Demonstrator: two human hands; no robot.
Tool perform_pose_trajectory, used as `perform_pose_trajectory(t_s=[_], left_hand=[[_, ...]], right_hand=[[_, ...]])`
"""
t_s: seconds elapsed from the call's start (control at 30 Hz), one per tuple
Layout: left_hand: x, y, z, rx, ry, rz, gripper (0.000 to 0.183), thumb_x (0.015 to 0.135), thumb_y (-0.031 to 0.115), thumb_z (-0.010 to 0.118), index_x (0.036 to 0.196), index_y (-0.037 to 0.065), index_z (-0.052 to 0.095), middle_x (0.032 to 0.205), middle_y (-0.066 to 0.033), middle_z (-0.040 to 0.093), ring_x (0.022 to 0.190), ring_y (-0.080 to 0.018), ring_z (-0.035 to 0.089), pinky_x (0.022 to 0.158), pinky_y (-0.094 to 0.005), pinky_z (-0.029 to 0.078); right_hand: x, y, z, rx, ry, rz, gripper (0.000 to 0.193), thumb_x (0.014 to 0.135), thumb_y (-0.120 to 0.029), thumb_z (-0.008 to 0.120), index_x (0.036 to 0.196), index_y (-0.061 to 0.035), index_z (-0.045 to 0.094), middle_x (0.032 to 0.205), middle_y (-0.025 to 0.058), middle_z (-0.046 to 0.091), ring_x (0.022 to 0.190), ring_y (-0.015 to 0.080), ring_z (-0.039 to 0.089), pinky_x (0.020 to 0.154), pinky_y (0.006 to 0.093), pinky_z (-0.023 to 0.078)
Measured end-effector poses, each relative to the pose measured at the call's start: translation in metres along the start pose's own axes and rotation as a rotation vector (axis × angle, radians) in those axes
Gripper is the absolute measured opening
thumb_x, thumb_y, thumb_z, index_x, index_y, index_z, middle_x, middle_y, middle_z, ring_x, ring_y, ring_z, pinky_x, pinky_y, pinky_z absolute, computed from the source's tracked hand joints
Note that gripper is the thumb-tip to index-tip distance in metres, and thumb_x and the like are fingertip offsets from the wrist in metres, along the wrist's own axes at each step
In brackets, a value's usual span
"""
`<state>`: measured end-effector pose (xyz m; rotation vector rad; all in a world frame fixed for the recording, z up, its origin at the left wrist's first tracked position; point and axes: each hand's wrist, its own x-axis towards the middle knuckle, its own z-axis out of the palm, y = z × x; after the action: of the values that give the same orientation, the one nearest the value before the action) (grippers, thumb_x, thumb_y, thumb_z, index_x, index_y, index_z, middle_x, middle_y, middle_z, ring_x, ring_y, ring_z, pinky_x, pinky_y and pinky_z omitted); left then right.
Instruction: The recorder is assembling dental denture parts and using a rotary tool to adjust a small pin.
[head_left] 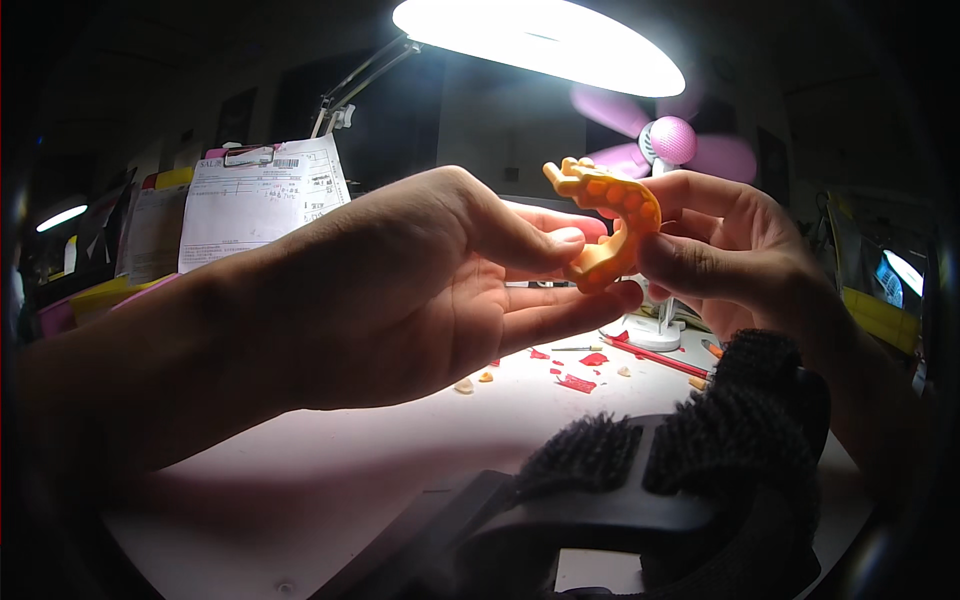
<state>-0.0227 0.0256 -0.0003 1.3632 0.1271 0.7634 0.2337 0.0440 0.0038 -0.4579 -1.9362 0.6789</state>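
A yellow-orange dental arch model (pixel 637 205), horseshoe-shaped with a row of tooth-like bumps, is held up in front of me, tilted on its side beneath the lamp. My left hand (pixel 440 270) reaches in palm up, its thumb and fingers closed on the model's lower left end. From the other side my right hand (pixel 740 245) pinches the outer curve between thumb and fingers. Some fingertips of both hands are hidden behind the model. Below the hands, red wax-like scraps (pixel 576 383) and a small tooth-coloured piece (pixel 464 385) lie on the white table (pixel 330 450).
A bright lamp (pixel 540 40) hangs overhead. Behind my right hand stands a pink fan (pixel 672 140). Papers on a clipboard (pixel 240 215) stand at the left. A red pencil (pixel 645 355) lies on the table. A black bristly strap (pixel 600 455) fills the lower foreground.
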Motion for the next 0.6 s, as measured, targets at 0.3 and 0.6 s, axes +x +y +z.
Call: perform_pose_trajectory(t_s=[0.3, 0.6], left_hand=[[-0.002, -0.001, 0.009, 0.61, 0.273, 0.039, 0.061, 0.092, 0.004, 0.067, 0.149, -0.005, 0.046, 0.143, -0.0215, 0.051, 0.136, -0.0287, 0.051, 0.12, -0.0439, 0.036], [0.001, -0.002, 0.014, 0.842, 0.259, 0.15, 0.055, 0.097, 0.03, 0.075, 0.141, 0.002, 0.056, 0.126, -0.0166, 0.068, 0.12, -0.0211, 0.065, 0.11, -0.0368, 0.047]], right_hand=[[-0.011, -0.006, 0.009, -0.492, -0.018, -0.178, 0.042, 0.091, -0.028, 0.084, 0.116, 0.0018, 0.068, 0.105, 0.0148, 0.075, 0.097, 0.0196, 0.075, 0.09, 0.0351, 0.062], [-0.015, -0.008, 0.017, -0.495, 0.019, -0.17, 0.042, 0.089, -0.026, 0.086, 0.117, 0.0014, 0.068, 0.103, 0.0138, 0.076, 0.097, 0.0191, 0.076, 0.092, 0.0359, 0.061]])
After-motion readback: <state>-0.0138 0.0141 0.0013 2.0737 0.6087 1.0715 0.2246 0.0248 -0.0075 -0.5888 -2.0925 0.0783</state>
